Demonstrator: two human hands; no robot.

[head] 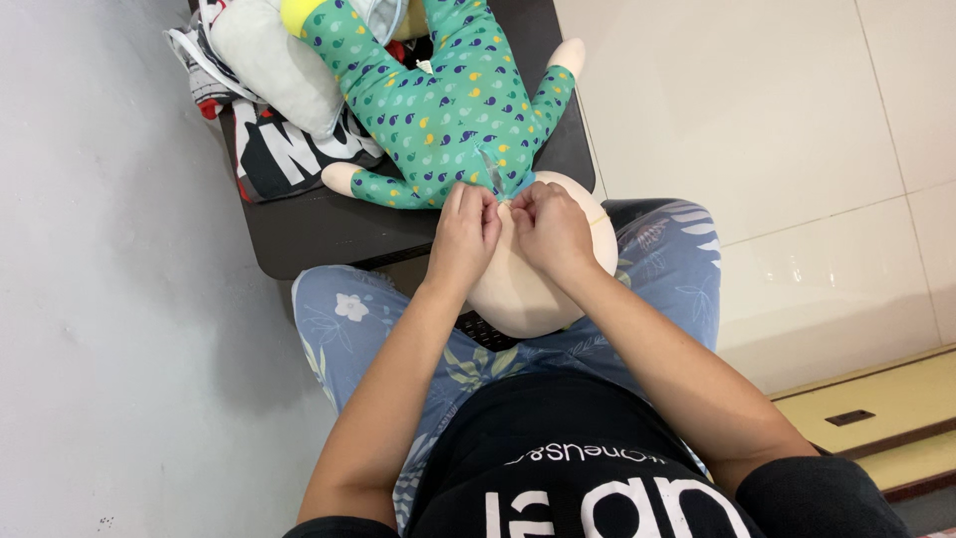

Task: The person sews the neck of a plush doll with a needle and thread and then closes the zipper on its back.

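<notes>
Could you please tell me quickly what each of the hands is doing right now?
Left hand: closed, pinching the green onesie collar.
Right hand: closed, pinching it too.

Soft printed cloth romper (pixel 448 110), smooth matt doll head (pixel 523 289)

A grey pillow (pixel 269 60) lies on printed clothes (pixel 284 149) (dark table (pixel 319 234) beneath).

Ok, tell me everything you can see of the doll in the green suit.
The doll lies on its back on a dark table, bald cream head toward the person, over their lap. It wears a green one-piece suit printed with small yellow and blue shapes, soft-looking fabric. Cream hands and a yellow sock show. The left hand and right hand pinch the suit at the neck opening.
</notes>
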